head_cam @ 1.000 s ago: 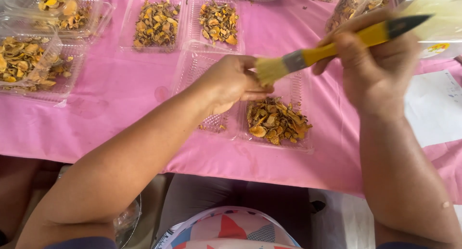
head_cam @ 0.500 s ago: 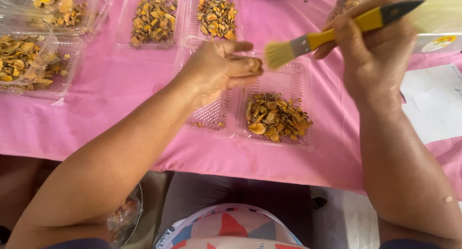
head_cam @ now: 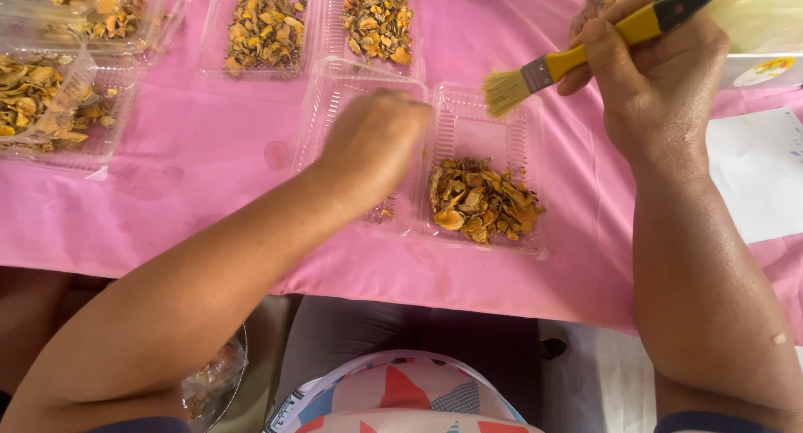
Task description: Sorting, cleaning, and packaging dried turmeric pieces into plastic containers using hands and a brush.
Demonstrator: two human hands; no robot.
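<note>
Right hand [head_cam: 661, 81] grips the brush [head_cam: 585, 52] at one o'clock of the open tray [head_cam: 481, 123]; left hand [head_cam: 372, 144], loosely curled, rests on its lid; a nudge might spill the flakes [head_cam: 481, 200]

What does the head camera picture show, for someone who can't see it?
A right hand holds a yellow-handled paintbrush above an open clear plastic clamshell tray of dried orange-brown flakes. The left hand rests over its empty half, on a pink tablecloth with more filled trays.
</note>
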